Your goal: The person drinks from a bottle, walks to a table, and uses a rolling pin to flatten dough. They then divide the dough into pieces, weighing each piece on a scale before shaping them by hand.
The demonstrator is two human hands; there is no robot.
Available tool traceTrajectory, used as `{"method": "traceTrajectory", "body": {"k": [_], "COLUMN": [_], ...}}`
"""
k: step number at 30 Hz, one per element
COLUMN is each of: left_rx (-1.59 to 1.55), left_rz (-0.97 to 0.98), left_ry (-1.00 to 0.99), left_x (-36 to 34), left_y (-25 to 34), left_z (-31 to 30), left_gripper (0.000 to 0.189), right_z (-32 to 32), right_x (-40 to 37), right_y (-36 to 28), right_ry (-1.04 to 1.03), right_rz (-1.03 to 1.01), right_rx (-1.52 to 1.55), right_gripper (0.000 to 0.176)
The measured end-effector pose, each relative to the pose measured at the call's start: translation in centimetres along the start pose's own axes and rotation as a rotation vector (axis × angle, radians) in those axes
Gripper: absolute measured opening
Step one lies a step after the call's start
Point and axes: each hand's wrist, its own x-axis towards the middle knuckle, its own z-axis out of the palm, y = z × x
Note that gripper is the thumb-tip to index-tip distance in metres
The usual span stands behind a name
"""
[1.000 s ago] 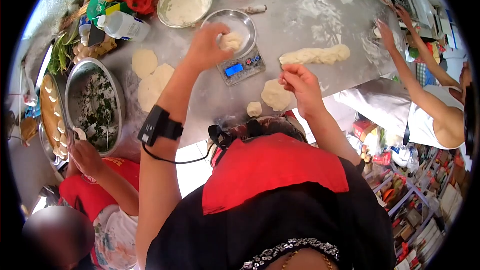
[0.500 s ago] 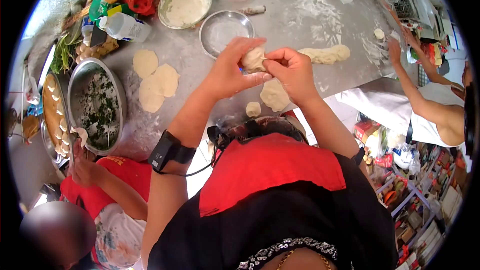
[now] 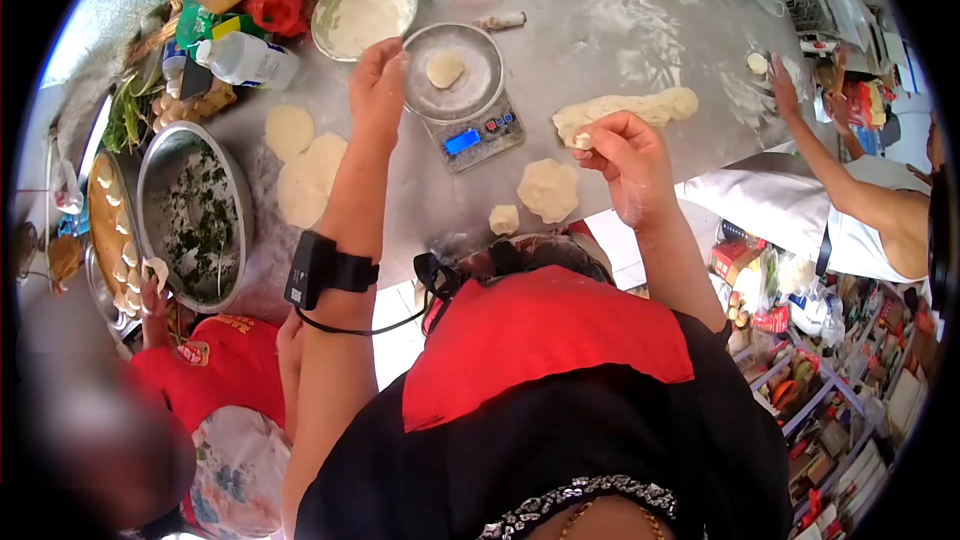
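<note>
On the round metal pan [image 3: 418, 60] of a digital kitchen scale [image 3: 490, 142] rests a small dough ball [image 3: 445, 69]. My left hand [image 3: 378, 90] is just left of the pan, holding nothing, its fingers loosely bent and apart. A small scrap of dough [image 3: 582, 141] is pinched between the thumb and fingers of my right hand [image 3: 632, 162]. Beyond that hand lies a long dough roll [image 3: 640, 110]. Closer to me are a flattened dough piece [image 3: 548, 191] and a smaller lump [image 3: 504, 220]. Several flat dough rounds [image 3: 290, 132] lie at left, partly behind my left forearm.
A bowl of flour [image 3: 365, 12] stands beyond the scale. At left are a steel bowl of chopped greens [image 3: 195, 220] and a tray of dumplings [image 3: 108, 210]. One co-worker's hand [image 3: 152, 300] holds dough there; another co-worker's hand [image 3: 785, 90] is over the floured table at right.
The dough ball has left my hands and sits on the scale pan. My left hand moved left, my right hand right with a scrap. The scale's lit display now shows.
</note>
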Motion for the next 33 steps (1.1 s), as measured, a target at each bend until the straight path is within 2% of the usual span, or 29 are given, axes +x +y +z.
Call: {"method": "traceTrajectory", "body": {"k": [5,8,14,22,33], "left_rx": [0.002,0.005,-0.015,0.024,0.105], "left_rz": [0.025,0.018,0.029,0.029,0.022], "left_ry": [0.078,0.114,0.111,0.048,-0.013], "left_x": [-1.3,-2.0,-2.3,-2.1,-0.9], "left_y": [-0.3,-0.3,-0.8,-0.9,-2.3], "left_z": [-2.0,-2.7,-2.9,-2.5,-2.1], "left_gripper": [0.021,0.020,0.018,0.020,0.030], "right_z": [-2.3,-2.7,-2.2,-2.6,-2.0], "right_x": [-0.7,-0.9,-0.6,-0.7,-1.6], "right_y": [2.9,2.9,3.4,4.1,3.3], "right_ry": [0.076,0.140,0.202,0.135,0.163], "right_rz": [0.073,0.182,0.123,0.101,0.149], "right_rx": [-0.017,0.059,0.075,0.041,0.084], "right_gripper": [0.012,0.015,0.017,0.017,0.017]}}
